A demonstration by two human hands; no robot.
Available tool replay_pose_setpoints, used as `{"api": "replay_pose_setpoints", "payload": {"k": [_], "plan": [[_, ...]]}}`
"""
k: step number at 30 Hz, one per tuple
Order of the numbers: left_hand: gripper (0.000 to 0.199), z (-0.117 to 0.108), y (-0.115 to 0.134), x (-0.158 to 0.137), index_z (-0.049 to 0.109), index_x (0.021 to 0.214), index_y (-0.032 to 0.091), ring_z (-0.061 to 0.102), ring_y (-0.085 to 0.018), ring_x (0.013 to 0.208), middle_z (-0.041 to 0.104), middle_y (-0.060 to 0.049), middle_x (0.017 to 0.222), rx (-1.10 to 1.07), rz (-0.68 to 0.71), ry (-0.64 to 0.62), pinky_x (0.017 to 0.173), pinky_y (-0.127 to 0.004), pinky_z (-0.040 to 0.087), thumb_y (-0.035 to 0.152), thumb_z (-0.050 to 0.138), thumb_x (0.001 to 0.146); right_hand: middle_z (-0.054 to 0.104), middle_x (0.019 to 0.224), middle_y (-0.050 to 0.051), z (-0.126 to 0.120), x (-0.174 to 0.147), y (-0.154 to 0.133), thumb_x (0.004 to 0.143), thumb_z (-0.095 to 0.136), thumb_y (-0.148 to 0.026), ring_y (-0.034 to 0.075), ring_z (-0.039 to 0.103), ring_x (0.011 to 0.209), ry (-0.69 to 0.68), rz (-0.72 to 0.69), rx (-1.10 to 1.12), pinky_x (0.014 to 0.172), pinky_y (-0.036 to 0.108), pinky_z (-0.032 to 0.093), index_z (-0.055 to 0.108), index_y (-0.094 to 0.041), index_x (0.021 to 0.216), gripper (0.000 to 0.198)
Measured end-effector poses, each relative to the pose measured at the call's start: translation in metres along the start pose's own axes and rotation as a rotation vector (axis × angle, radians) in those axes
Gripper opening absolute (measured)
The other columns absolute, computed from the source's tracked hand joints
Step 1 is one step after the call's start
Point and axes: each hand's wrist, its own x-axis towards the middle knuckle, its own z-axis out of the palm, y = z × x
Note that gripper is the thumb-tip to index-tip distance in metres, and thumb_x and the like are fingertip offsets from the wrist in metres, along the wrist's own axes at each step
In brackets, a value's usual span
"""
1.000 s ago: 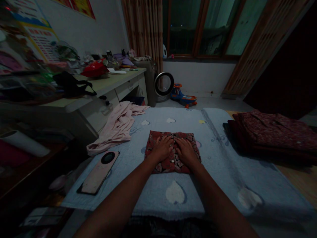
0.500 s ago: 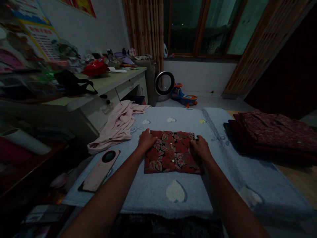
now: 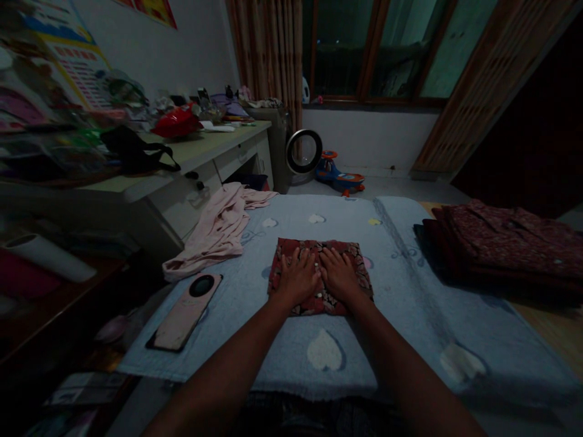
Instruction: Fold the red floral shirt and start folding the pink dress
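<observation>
A folded red floral shirt [image 3: 359,276] with a dark ground and small buttons lies flat on a pale blue cloth [image 3: 291,358] patterned with hearts. Both palms rest on its top. My left hand [image 3: 298,279] lies flat on the left half, fingers spread and pointing away from me. On the right half my right hand [image 3: 337,273] is flat too, its fingers stretched out. The fingertips of the two hands come close together near the button line, and the hands hide the middle of the shirt.
A phone [image 3: 184,315] lies face down at the left, below a crumpled pink garment [image 3: 218,227]. To the right is a stack of folded dark red clothes [image 3: 505,243]. Beyond stand a cluttered desk [image 3: 195,155], a washing machine with its round door [image 3: 304,152] ajar, and a ride-on toy [image 3: 339,177].
Both hands have moved inward from the shirt's left and right edges. They have let go of the edges and now lie flat on top of it.
</observation>
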Motion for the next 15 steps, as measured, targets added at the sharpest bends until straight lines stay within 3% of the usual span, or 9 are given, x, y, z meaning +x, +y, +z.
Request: {"api": "replay_pose_setpoints", "payload": {"k": [7, 11, 15], "plan": [[0.064, -0.003, 0.000, 0.000, 0.034, 0.154, 0.028, 0.015, -0.038, 0.151, 0.028, -0.010, 0.163, -0.008, -0.006, -0.043, 0.114, -0.075, 0.005, 0.050, 0.045, 0.095, 0.034, 0.161, 0.004, -0.004, 0.004, 0.007, 0.099, 0.039, -0.048, 0.036, 0.022, 0.148, -0.010, 0.082, -0.068, 0.118, 0.060, 0.010, 0.044, -0.027, 0.149, 0.055], [0.066, -0.006, 0.001, -0.001, 0.030, 0.155, 0.033, 0.014, -0.037, 0.151, 0.026, -0.007, 0.164, 0.017, -0.007, -0.073, 0.114, -0.074, 0.007, 0.054, 0.044, 0.094, 0.028, 0.163, 0.003, -0.010, 0.012, 0.020, 0.097, 0.034, -0.063, 0.035, 0.020, 0.149, -0.073, 0.142, -0.112, 0.117, 0.060, 0.012, 0.038, -0.031, 0.152, 0.064], [0.068, -0.008, 0.002, -0.002, 0.025, 0.156, 0.034, 0.013, -0.036, 0.152, 0.025, -0.007, 0.164, 0.040, -0.009, -0.080, 0.114, -0.074, 0.008, 0.056, 0.042, 0.094, 0.027, 0.163, 0.004, -0.014, 0.020, 0.031, 0.100, 0.026, -0.058, 0.036, 0.020, 0.148, -0.123, 0.220, -0.133, 0.115, 0.060, 0.015, 0.034, -0.030, 0.154, 0.061]]}}
